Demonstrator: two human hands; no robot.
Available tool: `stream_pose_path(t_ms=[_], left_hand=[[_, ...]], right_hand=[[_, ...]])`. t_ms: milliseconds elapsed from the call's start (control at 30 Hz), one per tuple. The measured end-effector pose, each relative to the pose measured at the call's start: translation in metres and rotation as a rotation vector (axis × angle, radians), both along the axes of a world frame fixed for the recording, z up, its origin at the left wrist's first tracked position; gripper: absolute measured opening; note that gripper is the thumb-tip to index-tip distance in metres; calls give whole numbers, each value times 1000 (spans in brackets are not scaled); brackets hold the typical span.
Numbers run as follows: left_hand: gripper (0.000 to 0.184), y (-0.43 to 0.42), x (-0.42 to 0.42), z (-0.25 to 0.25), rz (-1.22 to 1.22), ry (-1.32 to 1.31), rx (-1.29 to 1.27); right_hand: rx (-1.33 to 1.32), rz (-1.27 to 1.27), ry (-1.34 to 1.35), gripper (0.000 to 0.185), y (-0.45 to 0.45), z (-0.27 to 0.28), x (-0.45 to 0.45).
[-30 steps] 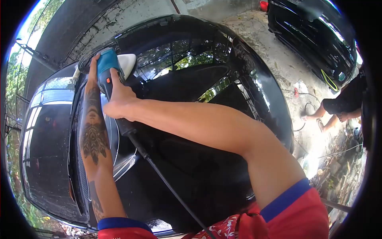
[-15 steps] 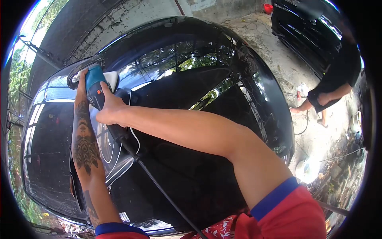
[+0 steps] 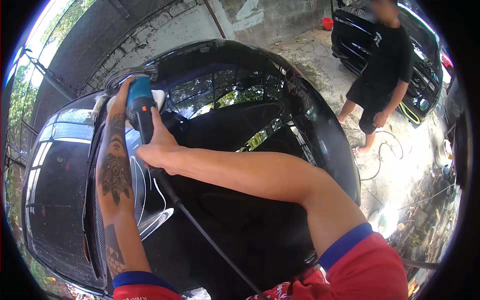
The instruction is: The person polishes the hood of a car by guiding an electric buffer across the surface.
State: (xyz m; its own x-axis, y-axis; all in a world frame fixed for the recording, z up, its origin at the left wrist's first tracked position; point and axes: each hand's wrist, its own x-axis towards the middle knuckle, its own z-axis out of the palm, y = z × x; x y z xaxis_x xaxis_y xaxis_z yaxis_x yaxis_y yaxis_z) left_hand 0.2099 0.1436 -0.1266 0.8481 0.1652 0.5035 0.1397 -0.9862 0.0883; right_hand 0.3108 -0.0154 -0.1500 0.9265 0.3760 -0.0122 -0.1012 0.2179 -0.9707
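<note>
The left hand (image 3: 123, 91) is clamped on the head of a teal-and-black, long-bodied power polisher (image 3: 139, 90), gripping it from the left side, while the right hand (image 3: 161, 146) is wrapped around the black grip nearer the wearer, with 1 digit stretched along the casing below a small orange rectangular switch (image 3: 144, 108). The 2 hands are apart from each other but joined by this tool, which lies between them and slightly ahead of the right hand. Just right of the left hand, a thick white rounded pad (image 3: 159, 98) sticks out from under the tool's head; whether it touches the paint is hidden. Beneath both hands spreads the glossy black metal bonnet (image 3: 225, 220) of a car, and left of the left forearm is its dark, reflective glass windscreen (image 3: 57, 200). From below the right hand, a long black rubbery cable (image 3: 215, 245) runs back toward the wearer, passing under the right forearm. Well to the right of the hands, past the bonnet, a person in a black T-shirt and dark shorts (image 3: 387, 62) stands beside a second shiny black car (image 3: 347, 45). Farther ahead of the right hand, a small red bucket (image 3: 327, 24) sits near a grey, weathered concrete wall (image 3: 280, 22).
</note>
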Motion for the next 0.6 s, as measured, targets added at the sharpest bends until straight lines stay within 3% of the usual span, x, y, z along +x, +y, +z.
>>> stream_pose_path(t_ms=[167,267,300,333,400,500,533,600], left_hand=[[42,-35,19,-4,22,-43,-14],[50,-42,28,-7,145,77,238],[55,-61,73,2,-21,34,-20],[61,-101,150,22,-298,53,-498],[73,-127,227,35,-444,132,-1062],[72,-94,344,18,-338,332,-1191],[76,-81,380,6,-465,342,-1169],[74,-99,371,7,-413,347,-1214]], right_hand=[[16,-81,12,113,-25,-5,9],[50,-93,57,111,-49,-3,10],[51,-97,50,111,-57,-4,12],[64,-97,72,112,-64,-5,13],[76,-100,100,113,-75,-6,16],[33,-132,99,113,-88,-9,22],[16,-137,98,113,-93,-8,23],[18,-145,97,113,-100,-12,27]])
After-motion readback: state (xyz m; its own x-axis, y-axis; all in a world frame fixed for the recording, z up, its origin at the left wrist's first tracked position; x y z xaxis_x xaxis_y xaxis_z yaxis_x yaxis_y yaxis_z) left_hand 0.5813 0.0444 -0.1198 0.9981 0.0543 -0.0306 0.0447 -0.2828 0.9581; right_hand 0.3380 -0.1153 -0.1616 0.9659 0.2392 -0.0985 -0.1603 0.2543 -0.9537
